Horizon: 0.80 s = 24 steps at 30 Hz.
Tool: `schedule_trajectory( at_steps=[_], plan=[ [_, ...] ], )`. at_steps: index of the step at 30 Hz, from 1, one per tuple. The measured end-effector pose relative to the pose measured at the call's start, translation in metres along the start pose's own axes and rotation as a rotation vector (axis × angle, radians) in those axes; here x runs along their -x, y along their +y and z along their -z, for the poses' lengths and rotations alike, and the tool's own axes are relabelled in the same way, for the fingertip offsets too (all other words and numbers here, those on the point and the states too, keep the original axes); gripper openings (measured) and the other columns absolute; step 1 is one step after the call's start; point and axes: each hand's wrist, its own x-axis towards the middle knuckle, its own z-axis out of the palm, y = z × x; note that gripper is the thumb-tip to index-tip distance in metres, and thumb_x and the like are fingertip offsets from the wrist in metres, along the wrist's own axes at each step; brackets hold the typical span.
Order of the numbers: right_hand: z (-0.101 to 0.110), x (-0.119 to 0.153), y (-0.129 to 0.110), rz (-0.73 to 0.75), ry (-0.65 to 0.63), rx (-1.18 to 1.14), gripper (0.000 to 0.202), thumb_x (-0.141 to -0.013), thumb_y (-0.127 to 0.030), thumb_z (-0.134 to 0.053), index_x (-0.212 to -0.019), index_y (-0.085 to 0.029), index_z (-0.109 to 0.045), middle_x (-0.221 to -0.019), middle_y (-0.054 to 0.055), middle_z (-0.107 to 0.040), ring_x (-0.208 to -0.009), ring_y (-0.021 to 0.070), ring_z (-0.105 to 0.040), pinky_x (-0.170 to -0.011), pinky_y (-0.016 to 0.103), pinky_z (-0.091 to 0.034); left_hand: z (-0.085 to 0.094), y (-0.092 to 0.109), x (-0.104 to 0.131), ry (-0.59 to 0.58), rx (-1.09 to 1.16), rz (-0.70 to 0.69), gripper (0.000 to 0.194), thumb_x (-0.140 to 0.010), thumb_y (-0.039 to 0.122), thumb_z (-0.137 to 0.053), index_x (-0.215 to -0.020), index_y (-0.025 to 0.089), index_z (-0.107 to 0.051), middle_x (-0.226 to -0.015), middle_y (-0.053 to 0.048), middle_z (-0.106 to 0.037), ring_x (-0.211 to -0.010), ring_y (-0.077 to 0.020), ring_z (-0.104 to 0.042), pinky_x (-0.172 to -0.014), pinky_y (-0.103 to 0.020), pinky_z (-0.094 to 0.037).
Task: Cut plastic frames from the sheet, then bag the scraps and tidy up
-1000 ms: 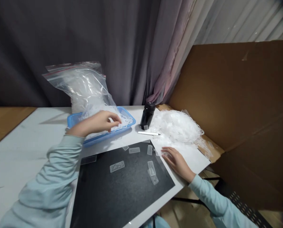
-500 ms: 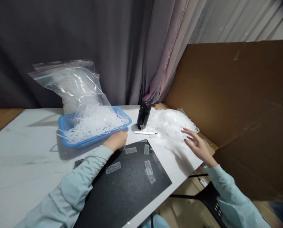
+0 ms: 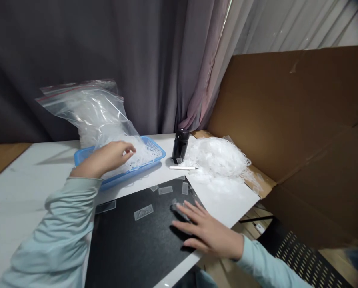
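**Hands split: one in basket, one on mat**

L hand, fingers loosely curled, touches white plastic webbing in blue basket, centre-left of frame; can't tell if it's gripping. R hand lies flat, open, on black mat, lower centre. Best to pinch one thin, tangly, lacy strand w/o dragging the heap. Clear rectangular pieces lie scattered on the mat; black bottle sits beyond.

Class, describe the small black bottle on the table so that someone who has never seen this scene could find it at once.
Start at the white table and find the blue basket of white strips. Just right of it, before the heap of white shreds, stands the black bottle. It is the only dark, upright thing there, with a white pen lying at its foot.
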Motion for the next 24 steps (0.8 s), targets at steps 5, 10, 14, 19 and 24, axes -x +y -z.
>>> schedule_trajectory(
  at_steps=[5,10,14,19,24],
  plan=[
    [-0.019,-0.036,-0.008,0.191,-0.083,0.045,0.059,-0.101,-0.054,-0.036,-0.155,-0.032,-0.026,-0.164,0.003,-0.014,-0.152,0.0311,-0.005,-0.118,0.065,-0.006,-0.005,-0.010,0.000,-0.253,0.113,0.068,0.053,-0.079,0.045,-0.046,-0.120,0.018,-0.066,-0.111,-0.011,-0.072,-0.091,-0.0272,-0.070,-0.082,-0.034,-0.051],
    [-0.021,-0.065,0.019,0.137,-0.050,0.148,0.060,-0.101,-0.056,-0.032,-0.155,-0.031,-0.023,-0.164,0.003,-0.015,-0.152,0.0299,-0.008,-0.119,0.063,-0.006,-0.002,-0.005,0.004,-0.306,0.104,0.066,0.056,-0.077,0.048,-0.046,-0.121,0.020,-0.067,-0.115,-0.010,-0.072,-0.095,-0.0270,-0.069,-0.085,-0.033,-0.050],
    [0.000,-0.066,0.076,-0.160,0.095,0.304,0.050,-0.105,-0.039,-0.031,-0.153,-0.027,-0.031,-0.162,0.009,-0.022,-0.150,0.0321,-0.017,-0.117,0.067,-0.012,0.002,-0.008,0.007,-0.312,0.124,0.062,0.058,-0.078,0.050,-0.046,-0.124,0.020,-0.066,-0.119,-0.010,-0.070,-0.104,-0.0267,-0.066,-0.088,-0.032,-0.049],
    [0.042,-0.057,0.111,-0.396,0.552,0.445,0.052,-0.099,-0.018,-0.036,-0.151,-0.021,-0.036,-0.161,0.015,-0.024,-0.150,0.0365,-0.018,-0.113,0.070,-0.019,0.009,-0.013,0.012,-0.252,0.129,0.092,0.054,-0.079,0.047,-0.048,-0.123,0.019,-0.066,-0.119,-0.009,-0.070,-0.105,-0.0260,-0.065,-0.091,-0.033,-0.047],
    [0.017,-0.087,0.035,-0.038,0.353,0.178,0.053,-0.103,-0.037,-0.036,-0.153,-0.020,-0.031,-0.161,0.015,-0.025,-0.149,0.0297,-0.025,-0.118,0.057,-0.026,0.013,-0.014,0.017,-0.211,0.168,0.109,0.053,-0.079,0.045,-0.049,-0.122,0.016,-0.065,-0.118,-0.011,-0.070,-0.105,-0.0251,-0.066,-0.090,-0.030,-0.048]
  ],
)
